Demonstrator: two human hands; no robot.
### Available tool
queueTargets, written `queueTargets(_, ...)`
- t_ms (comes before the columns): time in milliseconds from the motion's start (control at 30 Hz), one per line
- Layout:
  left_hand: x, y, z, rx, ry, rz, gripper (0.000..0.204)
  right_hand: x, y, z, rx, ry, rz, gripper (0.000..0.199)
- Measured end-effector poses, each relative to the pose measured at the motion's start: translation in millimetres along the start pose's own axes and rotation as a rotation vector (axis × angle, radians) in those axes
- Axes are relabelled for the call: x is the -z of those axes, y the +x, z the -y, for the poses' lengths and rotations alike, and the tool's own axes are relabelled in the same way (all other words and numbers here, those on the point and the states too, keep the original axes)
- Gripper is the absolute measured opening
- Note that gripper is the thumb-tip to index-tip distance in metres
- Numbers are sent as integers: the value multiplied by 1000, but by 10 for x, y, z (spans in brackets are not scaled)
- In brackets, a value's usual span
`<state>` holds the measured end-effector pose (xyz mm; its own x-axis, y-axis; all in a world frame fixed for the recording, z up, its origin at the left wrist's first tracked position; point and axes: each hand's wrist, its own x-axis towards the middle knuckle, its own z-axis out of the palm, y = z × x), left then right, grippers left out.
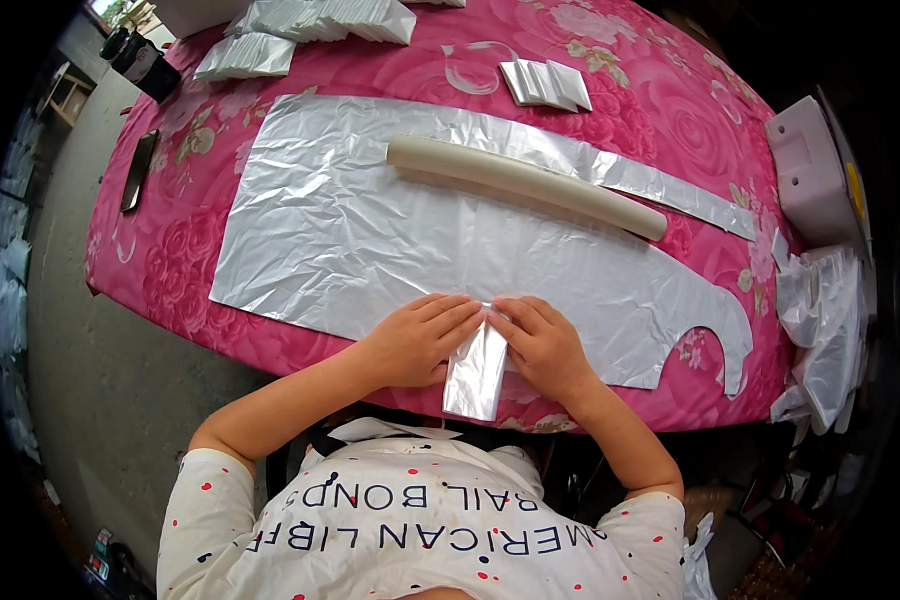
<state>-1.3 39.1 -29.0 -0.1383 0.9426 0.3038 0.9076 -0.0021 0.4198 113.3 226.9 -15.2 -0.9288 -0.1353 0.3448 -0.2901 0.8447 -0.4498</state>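
My left hand point(422, 340) and my right hand point(540, 342) lie palm down near the table's front edge, on either side of a folded silvery plastic strip point(476, 385). Their fingertips nearly meet at the strip's far end and press on it. The fingers are stretched out and lie flat; the undersides of both hands are hidden. The strip's near end points toward me. Beneath my hands spreads a large, creased silvery sheet point(320, 220), with a rounded cut-out at its right end. Farther back, a long beige tube point(530, 185) rests slantwise across the sheet.
A pink flowered cloth point(185, 265) covers the table. At the back are folded silvery packets point(545, 84) and larger piles point(330, 20). A dark bottle point(140, 65) and a phone-like dark slab point(140, 170) sit left. Right stand a white box point(805, 165) and hanging plastic bags point(820, 320).
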Motion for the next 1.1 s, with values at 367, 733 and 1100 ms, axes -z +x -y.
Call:
queueTargets(367,157,278,-10,559,-469,-157,47,125,329,-121,-738,472,26,15)
queueTargets(733,-177,234,-119,279,129,101,73,165,452,-220,-984,591,142,21)
queueTargets(1100,-160,345,-5,256,194,-44,60,52,287,-371,6,-201,42,47)
